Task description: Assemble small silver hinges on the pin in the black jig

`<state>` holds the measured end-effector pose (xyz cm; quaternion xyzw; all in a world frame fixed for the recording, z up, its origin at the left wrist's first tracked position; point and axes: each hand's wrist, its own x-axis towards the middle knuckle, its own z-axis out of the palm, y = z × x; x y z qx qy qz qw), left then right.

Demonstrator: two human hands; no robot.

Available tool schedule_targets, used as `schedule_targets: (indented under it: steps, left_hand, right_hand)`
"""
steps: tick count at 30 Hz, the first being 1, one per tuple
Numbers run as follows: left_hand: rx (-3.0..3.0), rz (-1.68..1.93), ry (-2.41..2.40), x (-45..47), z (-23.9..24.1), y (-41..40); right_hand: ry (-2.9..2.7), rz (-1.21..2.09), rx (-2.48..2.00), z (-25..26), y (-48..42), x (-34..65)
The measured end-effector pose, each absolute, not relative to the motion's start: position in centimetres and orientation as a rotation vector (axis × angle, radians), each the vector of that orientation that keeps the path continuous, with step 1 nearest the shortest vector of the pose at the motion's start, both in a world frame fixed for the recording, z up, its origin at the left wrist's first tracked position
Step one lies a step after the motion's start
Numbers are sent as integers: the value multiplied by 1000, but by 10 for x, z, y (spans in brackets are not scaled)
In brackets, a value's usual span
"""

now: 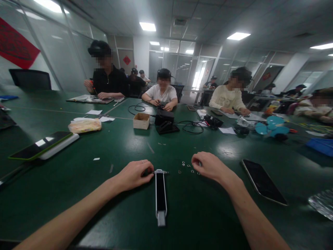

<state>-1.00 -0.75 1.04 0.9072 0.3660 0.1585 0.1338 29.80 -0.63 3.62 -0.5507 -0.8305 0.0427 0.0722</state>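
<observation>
A long black part with a silver frame [161, 191] lies on the green table [130, 146], its far end between my hands. My left hand [135, 174] rests with its fingers curled at that far end, touching the small metal piece there. My right hand [208, 166] lies knuckles up with fingers closed beside several tiny metal rings or screws [188, 168] scattered on the table. What its fingertips pinch is too small to make out.
A dark phone [264, 181] lies to the right, a foil bag [322, 203] at the far right edge. A tablet on a white case [43, 146] sits at left. A small cardboard box [141, 121], a black device [165, 122] and cables stand further back. Several people work around the table.
</observation>
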Motion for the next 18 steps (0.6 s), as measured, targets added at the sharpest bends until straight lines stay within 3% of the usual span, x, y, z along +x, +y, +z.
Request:
schedule_targets:
  steps: [18]
  left_hand:
    - [2634, 362, 1111, -10, 13, -9]
  right_hand:
    - [-2440, 553, -1983, 33, -6, 288]
